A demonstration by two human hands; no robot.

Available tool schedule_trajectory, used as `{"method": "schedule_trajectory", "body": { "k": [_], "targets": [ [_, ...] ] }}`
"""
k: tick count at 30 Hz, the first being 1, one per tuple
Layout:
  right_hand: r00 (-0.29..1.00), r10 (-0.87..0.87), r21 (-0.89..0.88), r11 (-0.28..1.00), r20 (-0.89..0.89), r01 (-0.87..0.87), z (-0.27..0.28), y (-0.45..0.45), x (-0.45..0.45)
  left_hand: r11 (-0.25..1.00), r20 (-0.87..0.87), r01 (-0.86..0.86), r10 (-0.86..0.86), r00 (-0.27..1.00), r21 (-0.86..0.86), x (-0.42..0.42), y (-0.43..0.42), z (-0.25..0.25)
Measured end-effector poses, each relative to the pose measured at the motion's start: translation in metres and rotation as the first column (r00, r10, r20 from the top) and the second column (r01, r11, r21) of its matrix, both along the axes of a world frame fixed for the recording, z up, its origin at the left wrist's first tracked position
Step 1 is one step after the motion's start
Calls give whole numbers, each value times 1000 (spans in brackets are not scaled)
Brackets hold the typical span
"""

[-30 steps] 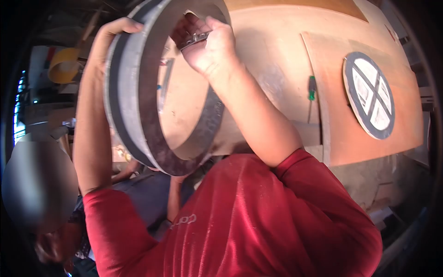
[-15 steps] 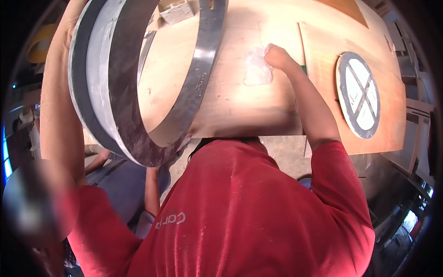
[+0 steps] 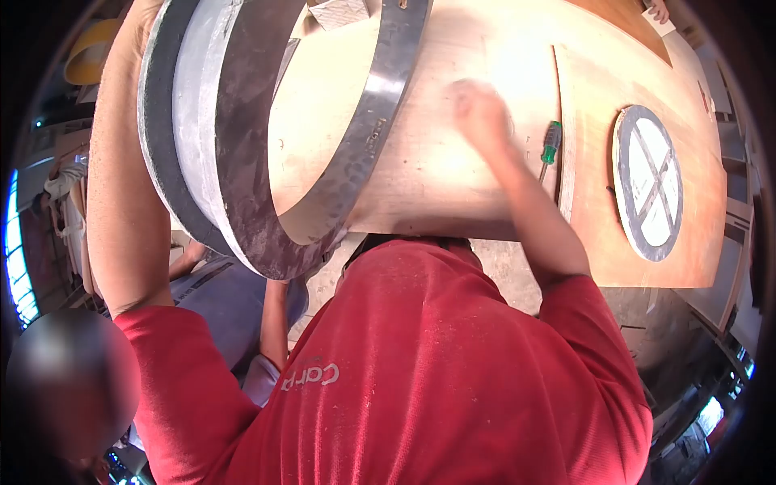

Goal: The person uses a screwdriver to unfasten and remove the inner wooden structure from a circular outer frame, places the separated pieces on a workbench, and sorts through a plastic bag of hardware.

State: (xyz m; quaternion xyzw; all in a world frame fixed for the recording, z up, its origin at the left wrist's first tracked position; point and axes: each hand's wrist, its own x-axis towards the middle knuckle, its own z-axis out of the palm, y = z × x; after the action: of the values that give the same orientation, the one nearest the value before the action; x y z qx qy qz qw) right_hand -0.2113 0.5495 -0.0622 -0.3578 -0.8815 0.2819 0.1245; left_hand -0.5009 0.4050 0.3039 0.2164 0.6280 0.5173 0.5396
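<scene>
A large double ring frame (image 3: 194,113), with dark faces and a pale grey band between them, stands upright on the wooden table at left. My left arm rises along its outer side. My left hand (image 3: 145,11) shows only at its wrist end by the top edge; its fingers are hidden. Over the bare plywood tabletop (image 3: 420,174), my right hand (image 3: 482,117) is curled closed and blurred by motion. What it holds, if anything, cannot be made out. A green-handled screwdriver (image 3: 551,142) lies to its right.
A round dark-rimmed disc (image 3: 649,182) with a cross over white panels lies on a wooden board (image 3: 590,234) at right. Another person's hand (image 3: 659,11) is at the far top right. A person in blue-grey clothing (image 3: 226,303) is close at lower left.
My right hand has moved from the crumpled clear plastic, which no longer shows on the table. The screwdriver has come into clear sight. The view has shifted slightly, with the ring frame appearing farther right.
</scene>
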Motion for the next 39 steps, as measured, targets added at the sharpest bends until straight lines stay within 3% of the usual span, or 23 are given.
{"method": "schedule_trajectory", "body": {
  "k": [2,4,8,11,12,14,17,21,22,23,25,27,29,31,35,36,37,39],
  "targets": [
    [871,407,227,908,-275,-353,-5,-41,-27,1000,3,-6,6,1000,8,2,-1,-1],
    [678,619,354,784,-396,-509,0,-70,-62,1000,6,-17,17,1000,25,1,-3,2],
    [568,710,387,704,-417,-596,-39,-82,-102,994,59,-15,8,998,109,6,-31,10],
    [557,773,403,634,-304,-660,-50,-75,-112,974,113,-23,-3,994,227,32,-78,19],
    [547,772,436,635,-326,-638,-45,-76,-111,972,90,-113,96,991,207,51,-94,15],
    [488,807,477,590,-333,-651,-54,-82,-120,854,-2,-498,504,864,147,97,-144,-17],
    [458,803,434,593,-380,-678,-50,-77,-122,965,-263,-105,168,950,240,94,-202,-85],
    [446,807,430,585,-387,-687,-53,-77,-126,908,-296,18,117,948,418,95,-201,-150],
    [434,807,458,587,-401,-668,-52,-76,-124,912,-310,-184,306,900,366,101,-204,-154],
    [443,802,466,594,-401,-655,-49,-74,-125,890,-285,-255,375,882,378,106,-201,-151],
    [431,791,295,577,-433,-762,-45,-81,-116,828,-235,-392,507,829,401,116,-197,-144],
    [405,762,291,592,-506,-751,-37,-93,-119,796,-393,-472,600,697,379,112,-162,-114],
    [374,727,283,607,-576,-743,-24,-101,-122,830,-448,-508,554,702,230,100,-140,-79],
    [346,641,236,644,-685,-728,3,-105,-120,815,-455,-547,567,687,191,113,-82,-25],
    [330,530,107,633,-781,-767,45,-110,-113,906,-350,-414,417,839,87,114,-1,48],
    [262,454,67,591,-852,-804,52,-112,-111,920,-428,-379,382,819,97,111,16,59],
    [190,365,43,543,-911,-838,62,-112,-106,959,-349,-284,260,900,-18,94,30,72],
    [252,325,-102,413,-912,-905,92,-103,-89,993,-327,-95,69,943,-66,84,60,85]
  ]
}}
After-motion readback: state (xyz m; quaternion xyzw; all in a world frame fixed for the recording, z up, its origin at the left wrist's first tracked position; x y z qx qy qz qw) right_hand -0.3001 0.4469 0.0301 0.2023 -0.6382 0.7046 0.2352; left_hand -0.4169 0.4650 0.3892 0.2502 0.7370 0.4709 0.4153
